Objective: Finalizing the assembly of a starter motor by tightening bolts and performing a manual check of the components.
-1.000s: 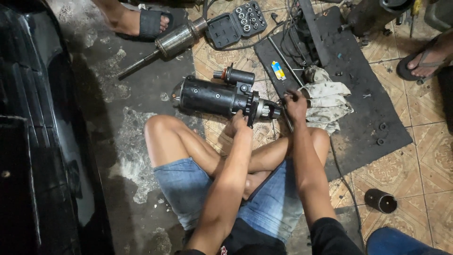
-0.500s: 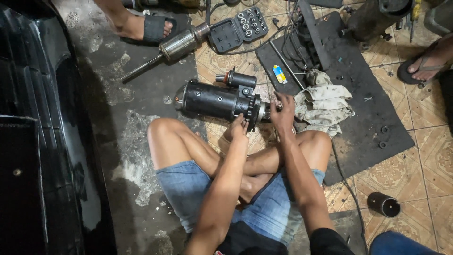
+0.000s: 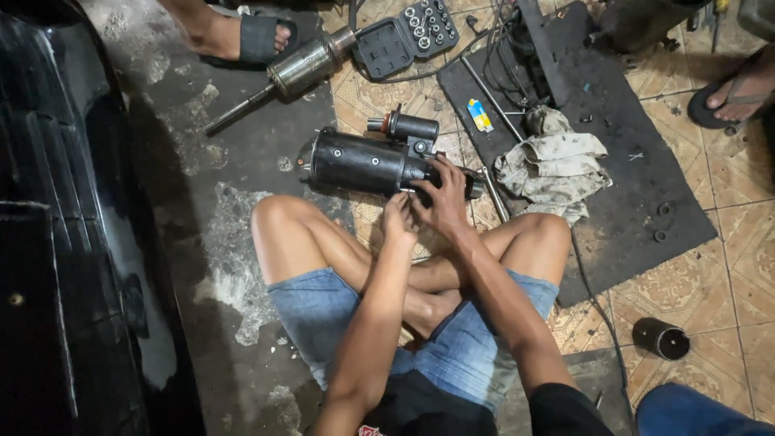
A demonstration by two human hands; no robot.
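Both hands (image 3: 428,206) on black starter motor (image 3: 363,161), dirty rag (image 3: 557,165) beside, socket set (image 3: 408,32) beyond

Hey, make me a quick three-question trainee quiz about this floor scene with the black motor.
1. True or false: the right hand grips the end of the black motor.
2. What lies on the dark mat, right of the motor: A) a dirty rag, B) a hammer, C) a bucket?
3. Fill in: the open socket set lies beside a silver ____ part.

Key: 1 true; 2 A; 3 cylinder. The left hand touches the motor's underside.
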